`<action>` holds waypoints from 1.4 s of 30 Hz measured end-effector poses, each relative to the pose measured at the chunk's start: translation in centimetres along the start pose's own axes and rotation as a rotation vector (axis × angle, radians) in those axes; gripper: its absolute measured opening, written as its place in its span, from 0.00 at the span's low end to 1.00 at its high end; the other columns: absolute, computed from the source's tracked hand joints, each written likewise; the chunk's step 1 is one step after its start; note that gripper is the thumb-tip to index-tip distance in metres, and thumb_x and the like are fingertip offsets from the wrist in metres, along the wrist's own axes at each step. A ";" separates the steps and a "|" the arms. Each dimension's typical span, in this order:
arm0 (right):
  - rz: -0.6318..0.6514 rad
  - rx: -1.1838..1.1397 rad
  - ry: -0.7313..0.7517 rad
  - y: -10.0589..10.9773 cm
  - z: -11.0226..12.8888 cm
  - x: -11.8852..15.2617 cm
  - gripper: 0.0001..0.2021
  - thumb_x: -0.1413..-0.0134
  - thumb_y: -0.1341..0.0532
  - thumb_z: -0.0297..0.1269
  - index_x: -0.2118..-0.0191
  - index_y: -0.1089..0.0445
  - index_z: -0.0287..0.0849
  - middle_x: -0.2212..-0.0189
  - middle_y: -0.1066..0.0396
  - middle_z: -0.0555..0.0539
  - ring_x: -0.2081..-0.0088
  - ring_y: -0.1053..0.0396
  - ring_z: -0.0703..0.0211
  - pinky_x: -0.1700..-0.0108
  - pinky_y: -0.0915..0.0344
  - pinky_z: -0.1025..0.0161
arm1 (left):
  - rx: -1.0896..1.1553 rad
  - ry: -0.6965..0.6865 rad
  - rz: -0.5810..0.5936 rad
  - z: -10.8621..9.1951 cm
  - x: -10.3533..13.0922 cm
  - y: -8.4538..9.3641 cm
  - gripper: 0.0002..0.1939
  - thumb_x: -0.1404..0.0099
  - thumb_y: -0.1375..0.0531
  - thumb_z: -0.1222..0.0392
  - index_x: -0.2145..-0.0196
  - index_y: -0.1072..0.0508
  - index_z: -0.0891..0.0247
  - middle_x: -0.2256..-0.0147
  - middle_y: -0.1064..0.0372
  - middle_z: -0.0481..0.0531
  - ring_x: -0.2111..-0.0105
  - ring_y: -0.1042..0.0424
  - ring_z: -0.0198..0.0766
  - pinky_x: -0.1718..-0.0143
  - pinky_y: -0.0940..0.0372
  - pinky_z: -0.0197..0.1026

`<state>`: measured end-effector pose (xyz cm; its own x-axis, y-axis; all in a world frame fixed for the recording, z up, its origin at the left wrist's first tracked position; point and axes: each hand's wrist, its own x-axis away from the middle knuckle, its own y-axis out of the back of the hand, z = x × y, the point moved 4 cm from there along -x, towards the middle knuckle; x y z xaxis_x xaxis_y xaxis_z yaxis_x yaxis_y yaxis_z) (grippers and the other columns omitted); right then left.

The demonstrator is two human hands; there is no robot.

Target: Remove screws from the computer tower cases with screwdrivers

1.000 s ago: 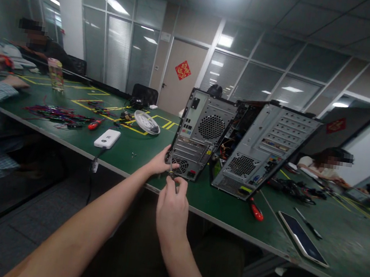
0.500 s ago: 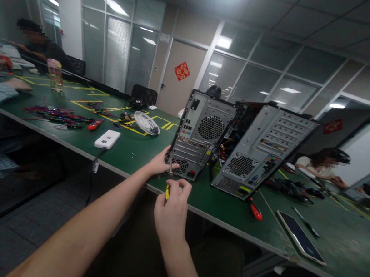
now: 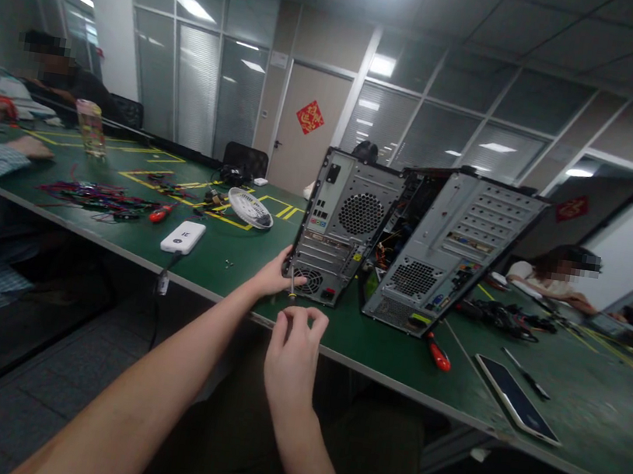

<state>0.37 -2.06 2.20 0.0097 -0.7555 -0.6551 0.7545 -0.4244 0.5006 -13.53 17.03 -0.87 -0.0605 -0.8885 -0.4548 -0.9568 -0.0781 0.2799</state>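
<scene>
My left hand (image 3: 274, 275) grips the lower left edge of a computer case (image 3: 328, 227). Its thumb lies across the front of the small round grille, and the other fingers are hidden behind the side. My right hand (image 3: 294, 351) is closed around the handle of a screwdriver (image 3: 292, 285). The thin shaft points up at the case's lower left edge, beside my left thumb. Most of the handle is hidden in my fingers, and the contact of the tip is too small to make out.
A second computer case (image 3: 428, 257) leans close on the right. Nearby lie a red-handled screwdriver (image 3: 437, 353), a phone (image 3: 516, 400) and black cables (image 3: 502, 318). Leftward are a white power bank (image 3: 183, 237), small screws (image 3: 229, 263) and bundled wires (image 3: 101, 197). Other people sit at both sides.
My right fingers have shifted on the screwdriver handle, whose yellow part is now mostly hidden. My left hand stays on the case. The view has tilted slightly.
</scene>
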 end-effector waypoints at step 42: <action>0.139 -0.080 0.109 0.0 0.0 1.0 0.11 0.30 0.48 0.29 0.50 0.31 0.41 0.45 0.35 0.37 0.49 0.25 0.50 0.46 0.25 0.50 | 0.013 0.030 -0.009 0.4 -0.1 0.0 0.56 0.48 0.25 0.44 0.28 0.43 0.64 0.37 0.29 0.66 0.36 0.29 0.58 0.30 0.40 0.60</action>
<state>0.39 -2.79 1.57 0.1853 -0.7436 -0.6425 0.7907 -0.2754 0.5468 -13.63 17.31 -1.18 -0.0430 -0.9011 -0.4315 -0.9608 -0.0810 0.2650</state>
